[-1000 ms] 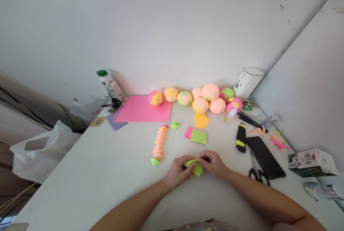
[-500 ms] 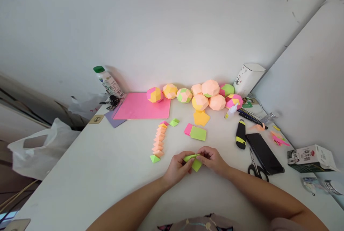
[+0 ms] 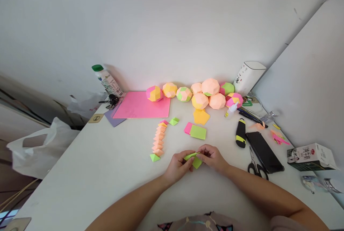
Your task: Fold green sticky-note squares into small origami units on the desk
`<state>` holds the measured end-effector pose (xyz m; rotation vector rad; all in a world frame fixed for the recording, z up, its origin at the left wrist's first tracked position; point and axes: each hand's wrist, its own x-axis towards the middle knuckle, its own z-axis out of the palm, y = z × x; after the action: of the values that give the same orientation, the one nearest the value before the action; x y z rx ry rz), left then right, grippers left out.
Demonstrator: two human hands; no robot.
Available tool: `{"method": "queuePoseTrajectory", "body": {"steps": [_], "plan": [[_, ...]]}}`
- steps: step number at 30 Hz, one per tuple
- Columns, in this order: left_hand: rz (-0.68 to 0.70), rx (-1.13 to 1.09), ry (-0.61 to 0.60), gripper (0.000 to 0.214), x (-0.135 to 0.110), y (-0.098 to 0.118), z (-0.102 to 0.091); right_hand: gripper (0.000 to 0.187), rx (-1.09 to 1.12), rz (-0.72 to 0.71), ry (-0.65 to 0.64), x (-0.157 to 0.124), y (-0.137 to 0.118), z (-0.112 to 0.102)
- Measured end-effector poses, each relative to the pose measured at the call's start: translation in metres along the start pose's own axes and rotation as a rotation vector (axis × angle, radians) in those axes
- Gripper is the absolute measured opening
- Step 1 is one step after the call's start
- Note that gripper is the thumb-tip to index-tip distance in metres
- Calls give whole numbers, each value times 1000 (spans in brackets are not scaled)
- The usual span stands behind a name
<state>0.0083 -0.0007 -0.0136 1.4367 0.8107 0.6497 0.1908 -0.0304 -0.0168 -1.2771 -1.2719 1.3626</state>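
Both my hands meet over the white table [image 3: 107, 173] and pinch one small green folded paper [image 3: 196, 160]. My left hand [image 3: 177, 166] grips its left end with closed fingers. My right hand [image 3: 213, 157] pinches its right end from above. A row of small folded peach and green paper units [image 3: 159, 140] lies just left of my hands. Small green and pink paper squares [image 3: 196, 131] lie beyond them.
Several paper balls [image 3: 200, 94] line the wall, beside a pink sheet [image 3: 141, 104], a bottle [image 3: 106, 79] and keys [image 3: 110, 101]. On the right lie a utility knife [image 3: 240, 133], a phone [image 3: 264, 151], scissors [image 3: 256, 164] and a carton [image 3: 311, 156]. A plastic bag [image 3: 40, 146] hangs at the left.
The hands have kept folding the green paper, with fingers shifting slightly. The view has tilted a little, so things on the table sit slightly higher in the picture.
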Motion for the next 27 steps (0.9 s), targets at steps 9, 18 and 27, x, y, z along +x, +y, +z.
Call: {"method": "queuePoseTrajectory", "body": {"steps": [9, 18, 27], "plan": [[17, -26, -26, 35, 0, 0, 0, 19, 40, -16, -5, 1, -10, 0], [-12, 12, -19, 34, -1, -1, 0, 21, 52, 15, 41, 2, -6, -1], [-43, 22, -16, 35, -1, 1, 0, 23, 64, 38, 20, 4, -7, -2]]}}
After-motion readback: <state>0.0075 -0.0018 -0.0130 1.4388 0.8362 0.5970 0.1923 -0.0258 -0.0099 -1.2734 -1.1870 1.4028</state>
